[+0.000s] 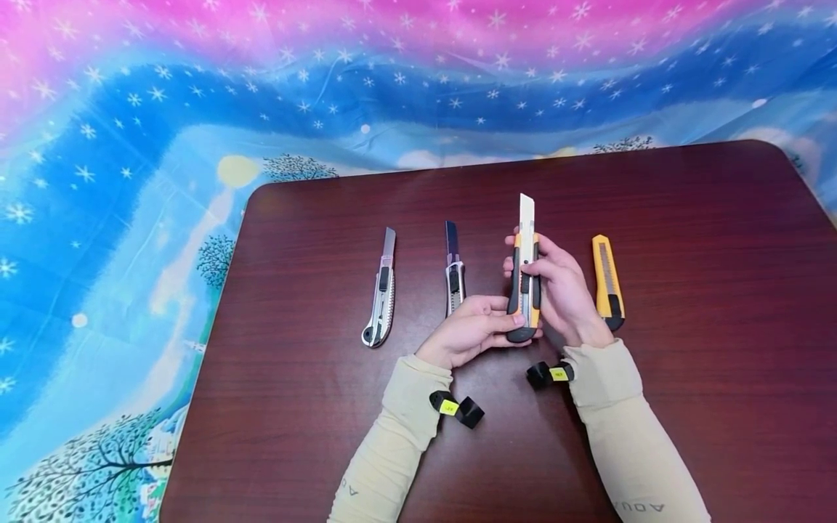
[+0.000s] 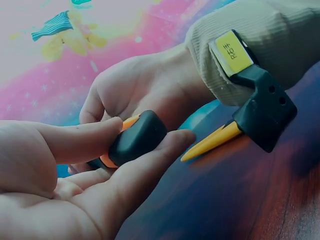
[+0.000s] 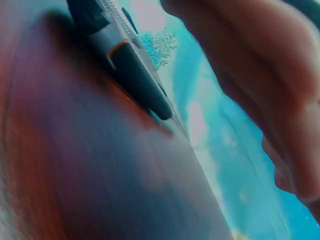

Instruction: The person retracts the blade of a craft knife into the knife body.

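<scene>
Hands (image 1: 472, 327) around partly covered orange-black cutter (image 1: 525, 285)

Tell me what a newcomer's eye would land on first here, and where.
Most likely the orange-and-black cutter, its pale blade out, held by the left hand at its butt end and the right hand along its side. Next, perhaps, the pink-and-blue snowflake cloth beyond the table, then the yellow cutter lying beside the right hand.

Table (image 1: 294, 421) looks like smooth wood with a bit of gloss, the orange-and-black knife (image 1: 526, 301) seems plastic with a metal blade (image 1: 526, 212), silver knives (image 1: 386, 283) look metallic, yellow knife (image 1: 608, 280) plasticky, sleeves (image 1: 608, 414) ribbed cloth, backdrop (image 1: 392, 94) wrinkly fabric.
</scene>
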Demonstrator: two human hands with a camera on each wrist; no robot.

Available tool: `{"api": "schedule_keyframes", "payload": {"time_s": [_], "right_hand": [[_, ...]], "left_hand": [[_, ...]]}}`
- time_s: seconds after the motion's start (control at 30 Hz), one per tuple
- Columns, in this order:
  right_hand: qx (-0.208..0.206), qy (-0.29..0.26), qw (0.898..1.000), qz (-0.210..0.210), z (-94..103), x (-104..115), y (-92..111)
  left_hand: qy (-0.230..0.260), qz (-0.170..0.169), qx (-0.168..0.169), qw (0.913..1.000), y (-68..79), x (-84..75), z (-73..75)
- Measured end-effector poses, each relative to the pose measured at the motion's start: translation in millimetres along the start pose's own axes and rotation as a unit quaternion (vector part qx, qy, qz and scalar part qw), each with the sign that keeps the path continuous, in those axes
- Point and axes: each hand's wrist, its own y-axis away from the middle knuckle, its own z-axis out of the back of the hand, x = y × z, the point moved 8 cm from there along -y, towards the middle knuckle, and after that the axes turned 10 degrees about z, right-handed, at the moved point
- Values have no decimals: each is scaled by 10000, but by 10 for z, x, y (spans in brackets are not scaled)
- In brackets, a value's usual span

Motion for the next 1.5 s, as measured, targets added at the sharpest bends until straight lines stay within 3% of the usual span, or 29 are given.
{"api": "schedule_keyframes", "payload": {"time_s": [0.13,0.33,0.43,0.73,1.17,1.5], "right_hand": [[-16,144,9998,-164,24,-37,23],[-220,577,9947,-824,69,-196,44],[-331,690,9924,-964,83,-218,36],[-549,415,9962,-541,91,-87,-9],[-761,-637,9915,-840,58,-195,-12],[-1027,-523,9907,-726,90,-198,7]], "left_hand": [[-33,-90,-89,9999,10,-12,12],[31,-262,-454,9986,37,-57,102],[63,-309,-500,9983,24,-72,124],[264,-355,-383,9983,-10,-84,97],[104,-202,-482,9986,-35,-45,131],[91,-109,-466,9988,-39,-22,108]]}}
